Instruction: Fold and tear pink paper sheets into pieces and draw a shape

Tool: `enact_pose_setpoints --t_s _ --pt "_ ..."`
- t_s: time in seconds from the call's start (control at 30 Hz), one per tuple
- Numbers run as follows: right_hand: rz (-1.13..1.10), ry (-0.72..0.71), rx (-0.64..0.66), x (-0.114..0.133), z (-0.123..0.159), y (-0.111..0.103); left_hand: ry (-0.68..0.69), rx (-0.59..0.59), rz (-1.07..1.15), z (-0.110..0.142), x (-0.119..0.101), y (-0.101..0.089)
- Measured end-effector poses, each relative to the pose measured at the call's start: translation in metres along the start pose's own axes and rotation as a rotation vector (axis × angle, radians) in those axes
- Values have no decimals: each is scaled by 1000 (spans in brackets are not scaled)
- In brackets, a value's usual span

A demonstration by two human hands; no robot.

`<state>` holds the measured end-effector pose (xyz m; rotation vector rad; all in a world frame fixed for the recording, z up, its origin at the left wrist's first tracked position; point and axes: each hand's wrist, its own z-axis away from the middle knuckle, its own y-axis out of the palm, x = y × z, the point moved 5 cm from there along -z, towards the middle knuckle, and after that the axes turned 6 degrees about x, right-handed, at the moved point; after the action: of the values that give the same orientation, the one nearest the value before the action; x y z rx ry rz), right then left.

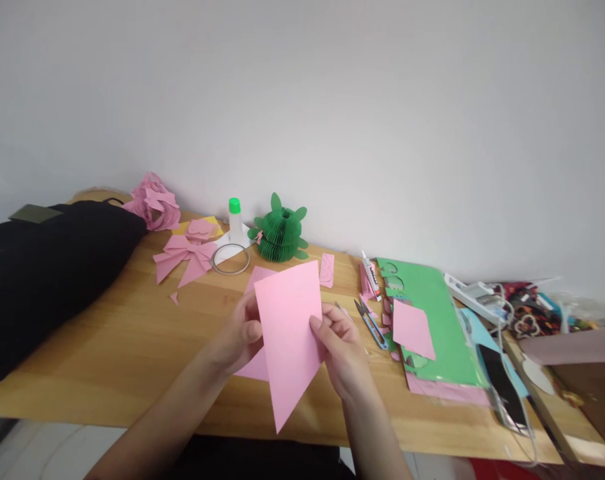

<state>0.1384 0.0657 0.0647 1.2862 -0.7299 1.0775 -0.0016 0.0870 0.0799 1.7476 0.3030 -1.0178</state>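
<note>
A sheet of pink paper (292,333), cut to a slanted point at its lower end, is held up above the table in front of me. My right hand (340,347) pinches its right edge, thumb on the face and fingers behind. At the left edge is my left hand (242,330), its fingers curled behind the sheet and partly hidden by it. Another pink sheet (252,368) lies on the wooden table underneath, mostly covered. Just right of my right hand lie blue-handled thread snips (375,328).
Behind the sheet stand a green paper honeycomb ball with leaves (280,233) and a green-capped glue bottle (235,220). A pink paper bow (186,257) and a metal ring (231,259) lie left. Green sheets (432,313), a glue tube (371,277) and a phone (502,383) lie right. A black bag (57,280) fills the far left.
</note>
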Motion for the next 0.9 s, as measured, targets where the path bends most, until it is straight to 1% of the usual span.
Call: enact_pose_setpoints --t_s 0.1,0.27,0.33,0.4,0.47,0.53,0.6,0.67,0.7,0.77,0.83,0.9 --pt "35 9 8 0 1 3 -20 -44 6 1 0 -1" --pt "147 29 144 5 6 18 -70 -47 18 1 5 -1" --pt "221 9 184 7 9 21 -91 -33 2 0 7 0" --pt "332 -47 179 8 10 21 -99 -37 -28 0 9 1" --pt "459 -122 95 8 10 16 -81 -64 -51 -1 8 0" --pt "546 -199 -58 10 12 7 -72 -99 -85 -3 9 0" --pt "570 -269 -189 12 14 0 -75 -131 -170 -4 9 -1" --pt "550 -316 -238 16 18 -2 -60 -152 -296 -5 8 -1" --pt "533 -321 -224 17 19 -1 -42 -156 -355 -5 7 -1" --pt "489 -306 -147 18 20 4 4 -174 -444 -6 3 0" --pt "425 -265 -59 17 20 9 34 -198 -494 -6 1 1" --pt "346 -222 14 14 19 14 32 -214 -520 -7 1 2"
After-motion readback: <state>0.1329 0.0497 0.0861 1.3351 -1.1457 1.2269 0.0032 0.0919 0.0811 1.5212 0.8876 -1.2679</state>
